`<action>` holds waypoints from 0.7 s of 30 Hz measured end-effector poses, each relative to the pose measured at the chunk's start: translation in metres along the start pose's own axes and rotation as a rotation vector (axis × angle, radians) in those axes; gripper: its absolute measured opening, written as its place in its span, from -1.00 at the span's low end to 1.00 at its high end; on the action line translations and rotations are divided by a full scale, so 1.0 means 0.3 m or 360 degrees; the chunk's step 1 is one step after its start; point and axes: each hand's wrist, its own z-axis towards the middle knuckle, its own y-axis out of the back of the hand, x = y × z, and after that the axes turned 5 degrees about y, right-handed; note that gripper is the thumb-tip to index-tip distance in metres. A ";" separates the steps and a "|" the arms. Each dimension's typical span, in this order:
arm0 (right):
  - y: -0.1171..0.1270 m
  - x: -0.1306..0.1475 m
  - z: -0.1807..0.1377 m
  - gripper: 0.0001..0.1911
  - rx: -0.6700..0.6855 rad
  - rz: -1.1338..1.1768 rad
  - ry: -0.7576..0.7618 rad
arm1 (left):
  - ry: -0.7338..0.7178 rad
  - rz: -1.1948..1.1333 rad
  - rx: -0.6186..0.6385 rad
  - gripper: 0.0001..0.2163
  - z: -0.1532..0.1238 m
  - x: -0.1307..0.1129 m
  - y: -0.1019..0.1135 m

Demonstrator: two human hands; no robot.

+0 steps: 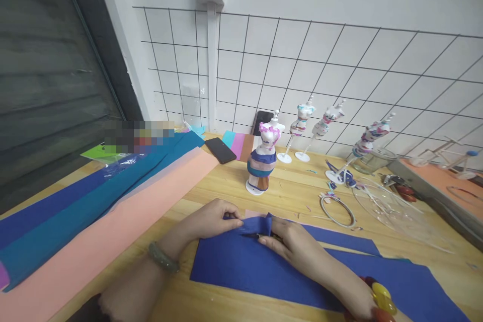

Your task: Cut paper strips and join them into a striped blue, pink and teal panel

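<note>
Head view: left hand (215, 219) and right hand (290, 241) both pinched tight on raised fold at far edge of blue sheet (241, 264). Sheet lies flat on wooden table (294, 191), close before person. Looks thin, soft, light (probably creases and tears easily); best held at gathered fold. Peach strip (113, 226) at left, dressed mannequin (264, 158) and phone (221, 150) behind. Wire grid (302, 70) on white wall.

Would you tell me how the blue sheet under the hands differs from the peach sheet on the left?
The blue sheet is dark, its far edge pinched into a raised fold by the left hand and right hand; the peach sheet is pale, flat and untouched. The peach sheet borders a teal sheet; the blue sheet does not. Both rest on the table.
</note>
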 end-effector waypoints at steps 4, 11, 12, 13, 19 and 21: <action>-0.007 0.000 0.009 -0.74 0.0017 0.0002 0.0010 | -0.0022 0.0015 -0.0007 -0.83 0.001 0.005 -0.001; -0.017 0.006 0.019 -0.69 0.0028 -0.0086 -0.0024 | -0.0040 0.0049 -0.0036 -0.84 0.003 0.011 -0.001; -0.018 0.006 0.019 -0.69 0.0030 -0.0087 -0.0024 | -0.0044 0.0052 -0.0037 -0.84 0.003 0.011 -0.001; -0.019 0.006 0.019 -0.70 0.0031 -0.0086 -0.0025 | -0.0046 0.0055 -0.0039 -0.84 0.002 0.011 -0.001; -0.015 0.008 0.012 -0.69 0.0026 -0.0090 -0.0040 | -0.0025 0.0062 -0.0058 -0.82 0.000 0.013 -0.001; -0.015 0.007 0.012 -0.69 0.0027 -0.0074 -0.0043 | -0.0027 0.0057 -0.0053 -0.82 0.001 0.014 -0.001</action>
